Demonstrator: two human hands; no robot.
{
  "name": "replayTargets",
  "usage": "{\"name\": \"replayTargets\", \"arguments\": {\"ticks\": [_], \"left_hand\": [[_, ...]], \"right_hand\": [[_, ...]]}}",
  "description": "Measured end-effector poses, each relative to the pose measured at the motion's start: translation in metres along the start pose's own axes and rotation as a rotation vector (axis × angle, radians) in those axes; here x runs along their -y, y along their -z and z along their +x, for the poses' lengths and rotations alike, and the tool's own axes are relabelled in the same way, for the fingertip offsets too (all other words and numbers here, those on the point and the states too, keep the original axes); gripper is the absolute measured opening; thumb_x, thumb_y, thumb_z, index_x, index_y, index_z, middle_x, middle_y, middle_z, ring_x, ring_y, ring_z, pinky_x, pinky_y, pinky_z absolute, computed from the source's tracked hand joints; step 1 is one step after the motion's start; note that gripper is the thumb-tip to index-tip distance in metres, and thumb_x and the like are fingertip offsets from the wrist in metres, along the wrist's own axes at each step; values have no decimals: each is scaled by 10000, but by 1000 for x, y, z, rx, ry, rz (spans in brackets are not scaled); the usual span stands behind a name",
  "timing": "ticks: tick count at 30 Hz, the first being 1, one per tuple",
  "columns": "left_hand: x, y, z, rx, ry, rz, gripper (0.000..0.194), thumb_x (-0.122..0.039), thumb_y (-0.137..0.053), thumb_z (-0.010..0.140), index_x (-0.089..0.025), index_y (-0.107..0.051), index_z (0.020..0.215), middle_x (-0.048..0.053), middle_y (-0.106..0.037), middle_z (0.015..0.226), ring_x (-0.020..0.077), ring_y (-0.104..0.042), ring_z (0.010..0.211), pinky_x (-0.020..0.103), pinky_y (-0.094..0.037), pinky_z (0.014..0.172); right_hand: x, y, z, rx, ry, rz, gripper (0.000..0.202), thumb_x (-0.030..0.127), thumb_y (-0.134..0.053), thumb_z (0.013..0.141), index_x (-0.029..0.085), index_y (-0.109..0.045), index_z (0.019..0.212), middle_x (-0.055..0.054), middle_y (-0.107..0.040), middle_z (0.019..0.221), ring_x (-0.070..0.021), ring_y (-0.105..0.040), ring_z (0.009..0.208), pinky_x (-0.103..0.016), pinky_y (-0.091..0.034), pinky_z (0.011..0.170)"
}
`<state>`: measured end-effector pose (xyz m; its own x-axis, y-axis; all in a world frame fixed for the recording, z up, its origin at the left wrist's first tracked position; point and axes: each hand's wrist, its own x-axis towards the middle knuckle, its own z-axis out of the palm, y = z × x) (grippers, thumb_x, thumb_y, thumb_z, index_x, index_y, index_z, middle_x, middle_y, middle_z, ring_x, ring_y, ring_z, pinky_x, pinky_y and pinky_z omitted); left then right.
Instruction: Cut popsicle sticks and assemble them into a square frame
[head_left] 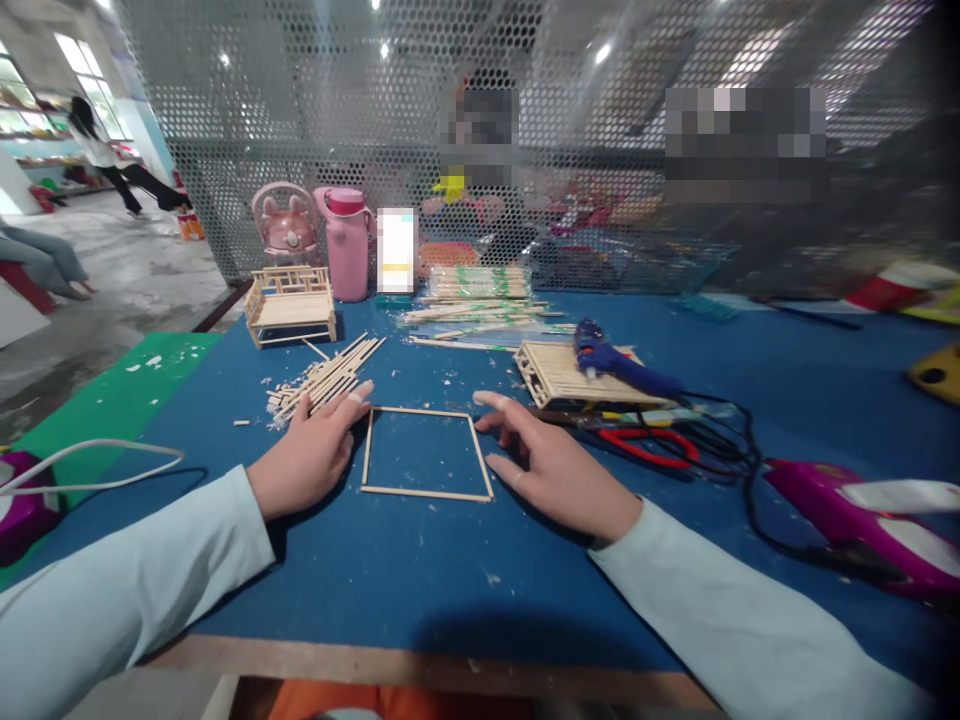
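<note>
Four thin wooden sticks form a rectangular frame (427, 493) lying flat on the blue tabletop between my hands. My left hand (307, 455) rests at the frame's left side, its fingers stretched toward the upper left corner and holding nothing. To the right, my right hand (562, 475) is open with fingers spread, the fingertips close to the upper right corner; whether they touch the stick I cannot tell. A loose pile of cut sticks (337, 375) lies just beyond my left hand. Past my right hand, a blue glue gun (622, 365) lies on a slatted stick structure (559, 375).
A small stick-built bench (291, 305), a pink bottle (347, 250) and a lit phone (397, 250) stand at the back. Bundled sticks (480, 283) lie beside them. Red-handled pliers (649, 447), cables and a purple device (870, 520) occupy the right. Perforated metal mesh (300, 110) stands behind the table.
</note>
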<state>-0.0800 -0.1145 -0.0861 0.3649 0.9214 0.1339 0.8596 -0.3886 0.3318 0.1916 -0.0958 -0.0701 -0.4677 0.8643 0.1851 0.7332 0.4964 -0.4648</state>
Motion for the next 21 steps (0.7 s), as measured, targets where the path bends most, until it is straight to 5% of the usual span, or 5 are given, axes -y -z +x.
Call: {"name": "replayTargets", "arguments": {"ticks": [21], "left_hand": [[1, -2, 0, -20, -1, -10, 598, -130, -293, 803, -180, -173, 1387, 100, -458, 1344, 216, -327, 1298, 583, -146, 1058]], "right_hand": [[-3, -2, 1, 9, 6, 14, 569, 142, -497, 735, 205, -354, 1283, -58, -612, 1023, -152, -549, 767, -302, -475, 701]]}}
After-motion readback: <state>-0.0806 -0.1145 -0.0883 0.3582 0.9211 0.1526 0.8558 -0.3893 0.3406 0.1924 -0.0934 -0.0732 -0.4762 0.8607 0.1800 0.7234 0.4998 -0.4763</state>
